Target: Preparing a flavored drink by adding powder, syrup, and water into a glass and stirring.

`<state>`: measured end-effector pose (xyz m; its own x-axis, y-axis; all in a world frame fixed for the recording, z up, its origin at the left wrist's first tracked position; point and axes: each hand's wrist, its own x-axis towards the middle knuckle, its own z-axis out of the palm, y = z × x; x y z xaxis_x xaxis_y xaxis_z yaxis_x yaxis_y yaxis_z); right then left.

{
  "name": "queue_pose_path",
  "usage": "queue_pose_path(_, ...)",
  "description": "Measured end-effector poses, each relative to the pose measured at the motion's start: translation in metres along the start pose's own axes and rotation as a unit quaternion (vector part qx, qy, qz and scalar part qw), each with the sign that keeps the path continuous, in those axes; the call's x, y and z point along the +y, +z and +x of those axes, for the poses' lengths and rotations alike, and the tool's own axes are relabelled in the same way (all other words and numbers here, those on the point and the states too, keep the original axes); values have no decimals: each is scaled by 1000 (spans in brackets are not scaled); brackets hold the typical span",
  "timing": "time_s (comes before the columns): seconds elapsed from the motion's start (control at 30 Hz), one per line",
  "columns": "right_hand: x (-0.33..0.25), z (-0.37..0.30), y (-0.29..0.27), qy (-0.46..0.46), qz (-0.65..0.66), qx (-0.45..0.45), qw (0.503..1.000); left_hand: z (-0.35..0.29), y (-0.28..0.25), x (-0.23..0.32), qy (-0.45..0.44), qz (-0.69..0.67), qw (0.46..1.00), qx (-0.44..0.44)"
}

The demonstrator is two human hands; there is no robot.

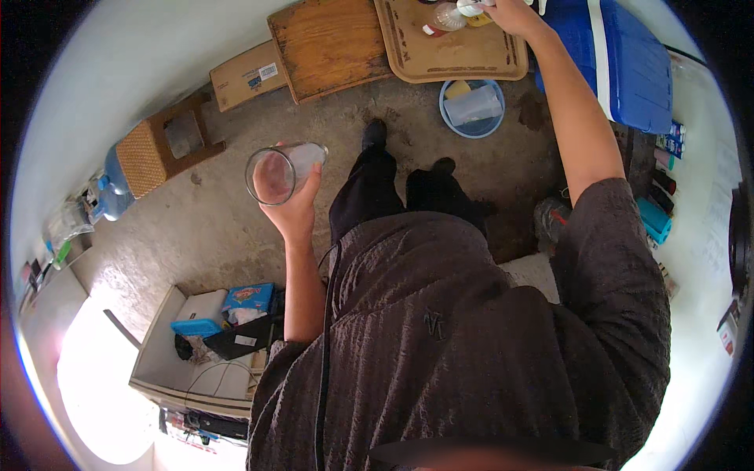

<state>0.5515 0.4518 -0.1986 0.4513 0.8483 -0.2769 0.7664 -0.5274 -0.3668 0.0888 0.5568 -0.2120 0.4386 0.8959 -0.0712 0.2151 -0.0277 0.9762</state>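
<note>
My left hand (292, 210) is closed round a clear drinking glass (302, 161), tilted on its side with its wide mouth toward the left. The glass is held above the floor, left of my legs. My right arm reaches far forward over the brown tray (463, 69). At the top edge my right hand (514, 17) is closed at the white top of a clear ribbed bottle (450, 16); its fingers are partly cut off by the frame. Beside the bottle, small red and yellow things lie on the tray, too partly covered to name.
A blue basin (470, 133) holding a translucent container (474, 106) stands below the tray. Right of the tray is a blue cooler (640, 78). A wooden board (334, 47), a cardboard box (247, 76) and a wicker stool (149, 157) line the left. An open drawer (153, 349) sits lower left.
</note>
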Motion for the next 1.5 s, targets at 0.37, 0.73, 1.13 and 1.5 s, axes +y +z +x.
queue_pose_path(0.37, 32, -17, 5, -141, -26, 38, 989, -1, 0, -5, -21, 6, 1000, 5)
queue_pose_path(0.73, 21, -19, 6, -78, 39, 12, 996, 9, -6, -13, -14, -1, 1000, 8)
queue_pose_path(1.13, 52, -20, 2, -84, -264, 54, 959, 6, -10, -17, -32, 6, 999, 13)
queue_pose_path(1.5, -35, -18, 22, 24, -57, 126, 990, 3, -13, -25, -27, 7, 999, 24)
